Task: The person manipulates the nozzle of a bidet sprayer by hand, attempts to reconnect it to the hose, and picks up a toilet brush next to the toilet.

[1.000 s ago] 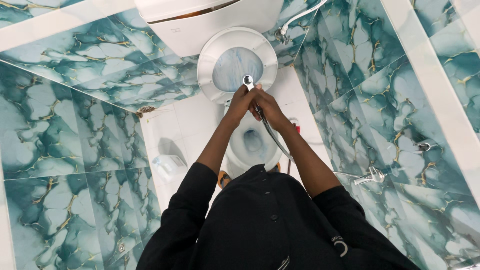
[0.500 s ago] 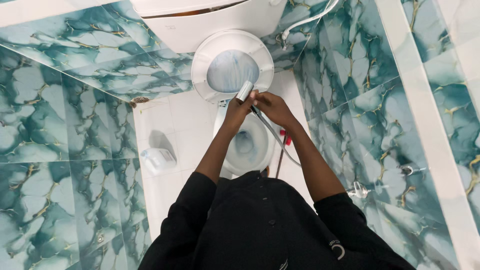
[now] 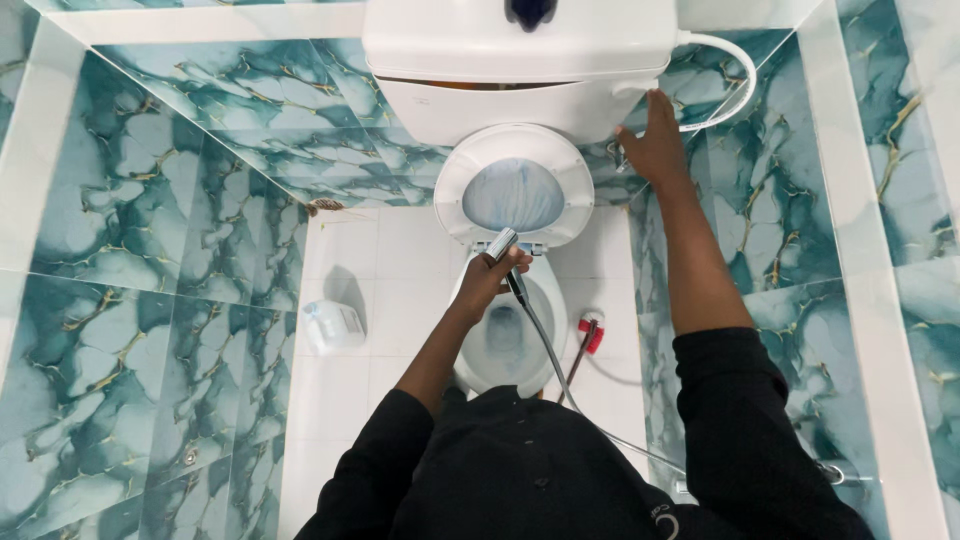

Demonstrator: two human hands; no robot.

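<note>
A white toilet [image 3: 505, 345] stands below me with its seat and lid [image 3: 515, 190] raised against the white cistern [image 3: 520, 60]. My left hand [image 3: 490, 280] is shut on a chrome hand-held sprayer [image 3: 500, 243], held over the bowl's back rim, and the sprayer's grey hose [image 3: 545, 350] trails down towards the right wall. My right hand [image 3: 655, 140] reaches up to the cistern's right end, fingers spread on the flush lever [image 3: 635, 88]. Both arms wear black sleeves.
A white plastic bottle [image 3: 333, 325] stands on the white floor left of the toilet. A brush with a red handle [image 3: 590, 335] leans to the bowl's right. Teal marbled tile walls close in on both sides. A white supply hose [image 3: 730, 70] loops beside the cistern.
My right hand has let go of the sprayer and risen to the cistern's right end. The left hand alone holds the sprayer now. The view has tilted up, showing the cistern.
</note>
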